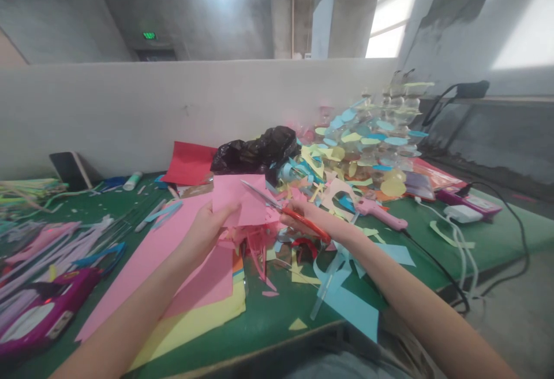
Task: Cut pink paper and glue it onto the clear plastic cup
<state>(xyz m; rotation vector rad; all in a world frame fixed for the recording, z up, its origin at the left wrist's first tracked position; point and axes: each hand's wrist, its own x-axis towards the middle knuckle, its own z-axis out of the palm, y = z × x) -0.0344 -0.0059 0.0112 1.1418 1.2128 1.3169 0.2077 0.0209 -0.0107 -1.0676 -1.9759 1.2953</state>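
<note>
My left hand (210, 222) pinches the lower left part of a small pink paper piece (227, 190), held up above the table. In my right hand (303, 217) are red-handled scissors (306, 223); their blades point up and to the left and lie over the right part of the pink piece. Pink paper scraps (257, 243) lie below the two hands. Under my left forearm are large pink sheets (219, 272) on top of yellow sheets (186, 330).
A black plastic bag (255, 151) and red paper (190, 162) are at the back. Blue paper (352, 307) lies front right, a pink glue gun (381, 213) right. Bottles with paper discs (396, 141) stand back right. A magenta device (54, 304) is at the left.
</note>
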